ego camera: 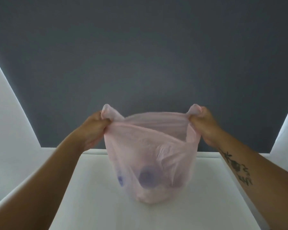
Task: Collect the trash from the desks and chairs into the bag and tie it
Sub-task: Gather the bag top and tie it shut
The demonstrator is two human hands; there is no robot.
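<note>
Thin translucent pink plastic bag (150,156) is sitting on the white bench (93,205), dark round trash showing inside. Left hand (93,128) and right hand (204,127) are each gripping a handle above the bench, fingers clenched. Risk: film tearing or slipping while knotting.

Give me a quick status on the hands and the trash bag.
Left hand and right hand each shut on a handle. Pink bag stretched open on the white desk, not yet tied. Nothing in the way.
</note>
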